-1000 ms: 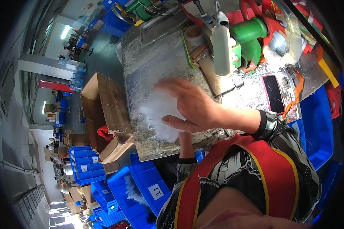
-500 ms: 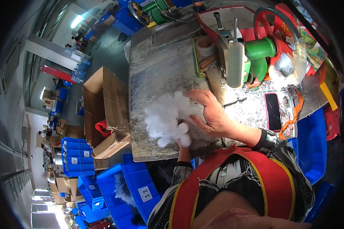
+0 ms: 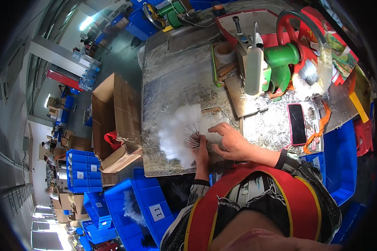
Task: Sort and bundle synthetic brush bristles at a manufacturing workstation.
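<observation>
white bundle (image 3: 175, 136): left of your left hand (image 3: 201, 154), which grips its stems (image 3: 192, 141)
right hand (image 3: 234, 145): yours, loosely open
unclear: bundle's edges blurred, left fingertips hidden

Head cam, left of a side-by-side pair, fisheye. Sits above wearer's chest, aimed steeply down. Red apron (image 3: 301, 209) nearest the lens, 4 to 6 o'clock. Worktable (image 3: 176, 75) at close range, centre up to 12. Background room runs off far at 8 to 11, lying sideways, ceiling lamp (image 3: 86, 23) between 10 and 11. Black rim, edges bend.
</observation>
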Available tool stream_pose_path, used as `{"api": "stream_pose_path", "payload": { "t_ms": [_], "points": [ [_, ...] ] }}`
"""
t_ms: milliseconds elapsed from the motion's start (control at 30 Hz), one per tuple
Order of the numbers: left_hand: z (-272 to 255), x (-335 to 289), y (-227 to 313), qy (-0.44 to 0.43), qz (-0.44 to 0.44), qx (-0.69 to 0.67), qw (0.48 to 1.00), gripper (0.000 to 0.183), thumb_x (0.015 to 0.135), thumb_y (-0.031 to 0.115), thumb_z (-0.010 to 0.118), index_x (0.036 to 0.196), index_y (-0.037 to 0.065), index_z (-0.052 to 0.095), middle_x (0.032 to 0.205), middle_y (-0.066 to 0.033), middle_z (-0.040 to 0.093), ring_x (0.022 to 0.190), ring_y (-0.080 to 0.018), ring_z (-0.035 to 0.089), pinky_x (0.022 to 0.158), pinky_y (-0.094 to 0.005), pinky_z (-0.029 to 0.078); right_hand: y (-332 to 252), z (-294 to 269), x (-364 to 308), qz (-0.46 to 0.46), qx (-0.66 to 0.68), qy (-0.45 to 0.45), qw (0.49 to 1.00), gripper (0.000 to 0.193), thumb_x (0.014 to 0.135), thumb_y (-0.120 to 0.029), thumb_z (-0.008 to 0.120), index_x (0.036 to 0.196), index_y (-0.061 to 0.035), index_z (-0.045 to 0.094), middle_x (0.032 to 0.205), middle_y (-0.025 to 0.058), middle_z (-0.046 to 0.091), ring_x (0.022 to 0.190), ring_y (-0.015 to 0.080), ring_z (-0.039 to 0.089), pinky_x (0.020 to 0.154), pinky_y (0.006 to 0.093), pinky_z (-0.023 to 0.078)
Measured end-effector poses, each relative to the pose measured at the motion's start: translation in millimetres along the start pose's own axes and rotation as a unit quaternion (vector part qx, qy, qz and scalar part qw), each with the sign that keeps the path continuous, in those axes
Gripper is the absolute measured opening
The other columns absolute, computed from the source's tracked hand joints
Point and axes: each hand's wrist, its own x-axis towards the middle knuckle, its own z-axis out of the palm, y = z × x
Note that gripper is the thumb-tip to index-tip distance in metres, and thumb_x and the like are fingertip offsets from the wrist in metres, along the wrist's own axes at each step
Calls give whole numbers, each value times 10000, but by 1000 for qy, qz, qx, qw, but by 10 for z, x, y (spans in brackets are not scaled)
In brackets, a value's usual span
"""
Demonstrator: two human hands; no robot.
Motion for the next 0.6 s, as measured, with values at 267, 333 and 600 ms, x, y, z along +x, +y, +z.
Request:
{"api": "stream_pose_path", "payload": {
  "t_ms": [267,333,600],
  "points": [
    [58,-355,-92,-81,58,9,995,194,795,97,583,961,13,528,765,-52,566,710,-148,535,676,-288,440,-20,-143,-180,35,-3,-54,998,605,618,-345,715,978,104,533,1162,175,454,1083,355,394,926,412,331],
    [-3,-440,-139,-93,89,65,989,291,773,105,610,1027,-1,517,841,-86,576,789,-193,549,755,-323,442,-121,-48,-137,31,50,-47,997,578,629,-336,710,1000,72,537,1159,171,453,1086,329,400,926,408,332],
    [94,-654,-69,-321,132,187,919,410,748,111,630,1104,-10,466,990,-132,514,925,-229,486,831,-348,390,-360,-563,-421,-26,-45,63,997,534,590,-154,703,1048,16,488,1057,199,477,957,312,487,808,353,417]
  ]
}}
